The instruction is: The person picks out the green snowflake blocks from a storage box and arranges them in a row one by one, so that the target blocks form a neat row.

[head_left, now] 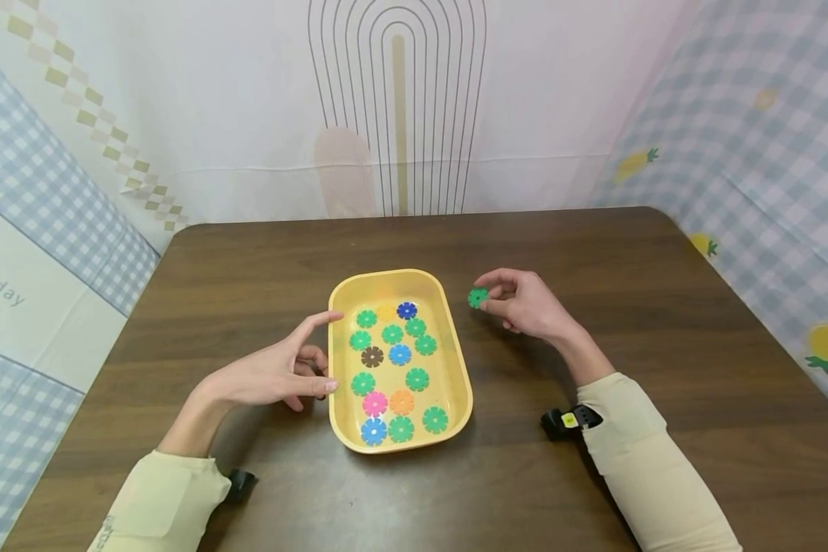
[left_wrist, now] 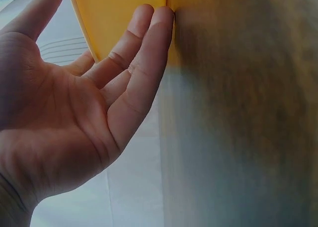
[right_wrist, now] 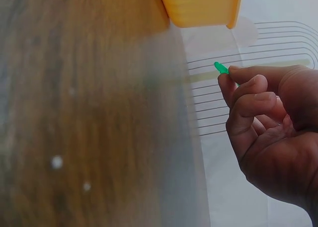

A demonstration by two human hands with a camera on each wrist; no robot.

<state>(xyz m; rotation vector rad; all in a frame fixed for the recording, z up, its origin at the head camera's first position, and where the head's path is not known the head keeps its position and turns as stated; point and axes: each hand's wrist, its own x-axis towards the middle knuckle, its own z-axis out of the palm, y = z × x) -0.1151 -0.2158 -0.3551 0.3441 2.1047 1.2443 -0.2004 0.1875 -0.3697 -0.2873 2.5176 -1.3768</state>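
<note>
A yellow plastic tray (head_left: 459, 383) lies on the table, its floor scattered with notched, flower-shaped plastic discs. Most are green, like the green disc (head_left: 435, 419) near the front corner; others are blue, orange, pink, brown and yellow. My left hand (head_left: 265, 373) rests at the tray's left side, index finger and thumb spread along the rim. In the left wrist view its other fingers (left_wrist: 154, 48) reach the outer wall. To the right of the tray, my right hand (head_left: 527, 304) pinches a green flower disc (head_left: 478, 297) by its edge, between thumb and fingertips.
The dark wooden table (head_left: 248, 261) ends at a back edge against a white curtain (head_left: 234, 100). Checked cloth (head_left: 752, 153) hangs at the right, with more at the left. A black wrist device (head_left: 571, 421) sits at my right cuff.
</note>
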